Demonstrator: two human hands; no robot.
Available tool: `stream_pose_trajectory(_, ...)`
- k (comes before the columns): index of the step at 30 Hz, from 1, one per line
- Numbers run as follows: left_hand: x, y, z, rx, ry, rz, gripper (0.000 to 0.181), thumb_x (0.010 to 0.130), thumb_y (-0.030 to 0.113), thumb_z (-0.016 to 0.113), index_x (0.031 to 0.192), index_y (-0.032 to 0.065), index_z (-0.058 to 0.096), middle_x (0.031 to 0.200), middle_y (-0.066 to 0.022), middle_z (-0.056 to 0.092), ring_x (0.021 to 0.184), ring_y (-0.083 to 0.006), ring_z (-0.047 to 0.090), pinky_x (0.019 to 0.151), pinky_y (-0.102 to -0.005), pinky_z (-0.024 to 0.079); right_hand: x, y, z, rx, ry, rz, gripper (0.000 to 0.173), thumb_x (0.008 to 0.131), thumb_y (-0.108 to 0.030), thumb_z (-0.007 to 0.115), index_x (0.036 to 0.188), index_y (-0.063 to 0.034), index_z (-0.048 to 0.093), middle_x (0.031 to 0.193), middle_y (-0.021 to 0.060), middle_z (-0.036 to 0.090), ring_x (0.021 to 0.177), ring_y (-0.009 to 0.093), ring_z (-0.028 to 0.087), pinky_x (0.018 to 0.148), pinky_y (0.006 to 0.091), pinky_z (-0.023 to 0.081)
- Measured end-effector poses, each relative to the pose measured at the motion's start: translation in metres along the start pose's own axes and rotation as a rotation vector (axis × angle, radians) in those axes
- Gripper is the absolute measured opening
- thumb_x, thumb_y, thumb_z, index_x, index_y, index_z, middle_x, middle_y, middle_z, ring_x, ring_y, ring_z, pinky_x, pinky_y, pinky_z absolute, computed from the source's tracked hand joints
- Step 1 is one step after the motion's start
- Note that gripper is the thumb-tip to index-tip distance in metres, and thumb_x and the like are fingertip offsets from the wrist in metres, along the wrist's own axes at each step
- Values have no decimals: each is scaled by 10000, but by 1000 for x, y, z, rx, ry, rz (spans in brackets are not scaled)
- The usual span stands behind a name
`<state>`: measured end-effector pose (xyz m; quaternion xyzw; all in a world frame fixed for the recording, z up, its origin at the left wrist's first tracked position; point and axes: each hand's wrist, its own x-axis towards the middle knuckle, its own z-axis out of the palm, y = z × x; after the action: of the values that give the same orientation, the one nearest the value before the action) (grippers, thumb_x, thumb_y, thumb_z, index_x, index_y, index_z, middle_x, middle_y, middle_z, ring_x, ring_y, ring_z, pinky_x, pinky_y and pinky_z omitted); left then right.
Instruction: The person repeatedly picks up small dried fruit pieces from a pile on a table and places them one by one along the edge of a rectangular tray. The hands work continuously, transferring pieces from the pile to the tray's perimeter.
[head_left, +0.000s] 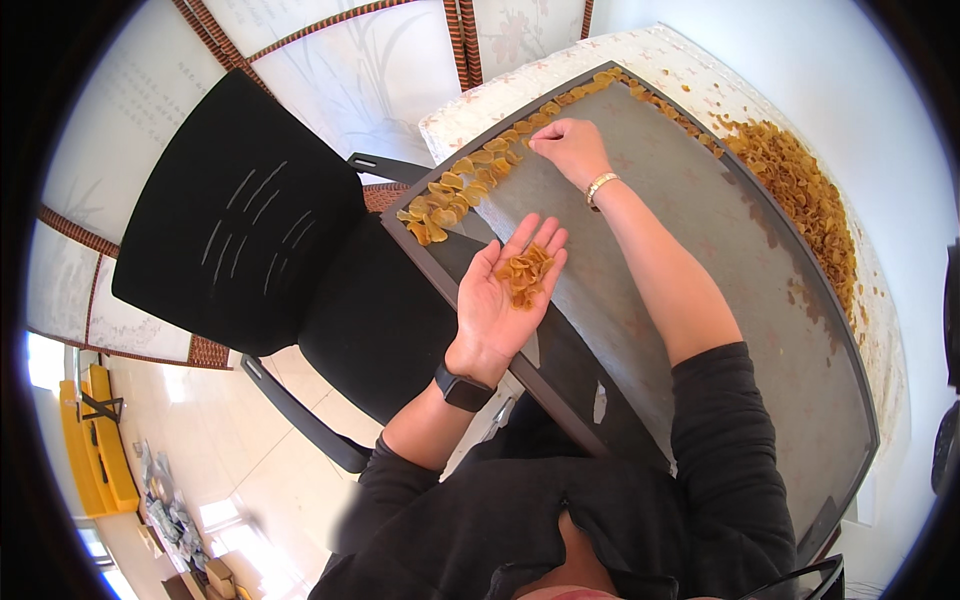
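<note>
My left hand (489, 319) is palm up over the near left edge of a framed mesh screen (720, 247). A small heap of thin amber dried slices (526, 274) rests in its cupped palm. Farther up, my right hand (574, 150) pinches one amber slice (529, 143) between thumb and fingertips, low over the mesh. Beside it, a band of laid-out slices (454, 193) runs along the screen's far left side, wider towards its near end. A thinner line of slices (670, 111) follows the far right side.
A large pile of slices (796, 199) lies beyond the screen's right edge on a patterned tablecloth (487, 112). A black armchair (247, 217) stands at the left, partly under the screen's corner. Behind it is a folding screen divider (360, 67). A yellow sofa (97, 442) is farther off.
</note>
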<state>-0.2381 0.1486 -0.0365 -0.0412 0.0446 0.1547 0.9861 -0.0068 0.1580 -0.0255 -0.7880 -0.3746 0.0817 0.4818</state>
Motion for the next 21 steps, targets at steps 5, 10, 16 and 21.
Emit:
stream_pose_trajectory(5,-1,0,0,-18,-4,-4,528,1028,210,273,1491,-38,314,1572,-224,286,1467,-352,266,1217,-461,227,3,0,8,-75,-8,58,200,779,-281,741,844,-95,773,830,96,742,750,233,698,708,366,532)
stream_pose_trajectory(10,-1,0,-1,-21,-21,-6,526,1027,206,279,1489,-44,315,1572,-232,280,1468,-353,262,1221,-458,220,0,-5,10,-99,-11,78,200,776,-286,746,840,-99,778,838,95,744,761,243,700,711,376,530)
stream_pose_trajectory(16,0,0,-1,-15,-18,-7,524,1029,209,281,1485,-47,320,1569,-235,285,1467,-354,266,1222,-457,219,0,-9,8,-144,-22,102,192,773,-292,747,833,-113,784,849,97,746,782,247,702,720,383,533)
stream_pose_trajectory(21,-1,0,-1,-25,-26,-9,525,1028,206,288,1485,-50,319,1570,-235,284,1468,-351,264,1222,-455,220,-2,-13,9,-167,-18,118,197,772,-300,750,837,-116,783,850,96,746,793,249,703,724,389,533)
